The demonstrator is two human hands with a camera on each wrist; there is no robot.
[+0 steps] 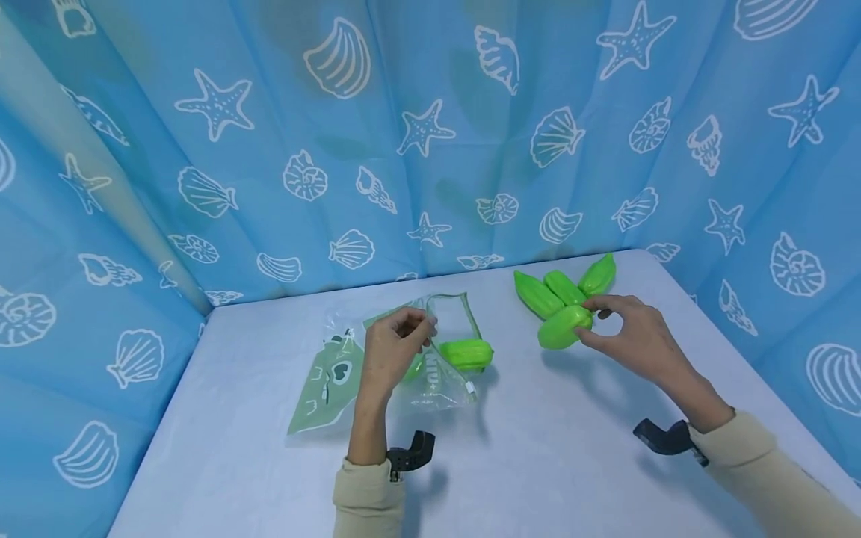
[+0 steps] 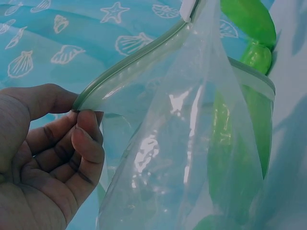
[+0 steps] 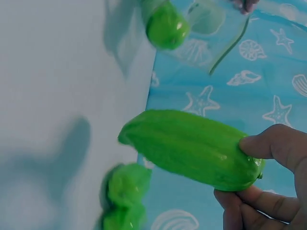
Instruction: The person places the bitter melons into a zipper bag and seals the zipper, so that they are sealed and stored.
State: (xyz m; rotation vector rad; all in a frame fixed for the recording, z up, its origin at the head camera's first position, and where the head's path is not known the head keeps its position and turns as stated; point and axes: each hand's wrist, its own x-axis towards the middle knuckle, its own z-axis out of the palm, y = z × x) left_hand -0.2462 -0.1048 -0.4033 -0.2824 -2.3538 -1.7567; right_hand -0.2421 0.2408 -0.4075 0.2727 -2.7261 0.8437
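Left hand (image 1: 393, 351) pinches the zip edge of a clear plastic bag (image 1: 430, 373), holding its mouth up off the white table (image 1: 551, 448). One green toy vegetable (image 1: 466, 353) sits inside. Right hand (image 1: 632, 332), well apart, grips the end of another green vegetable (image 1: 563, 327); three more (image 1: 561, 290) lie just behind it.

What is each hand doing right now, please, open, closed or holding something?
Left hand: closed, pinching the zip edge of the clear bag.
Right hand: closed, gripping one green toy vegetable by its end.
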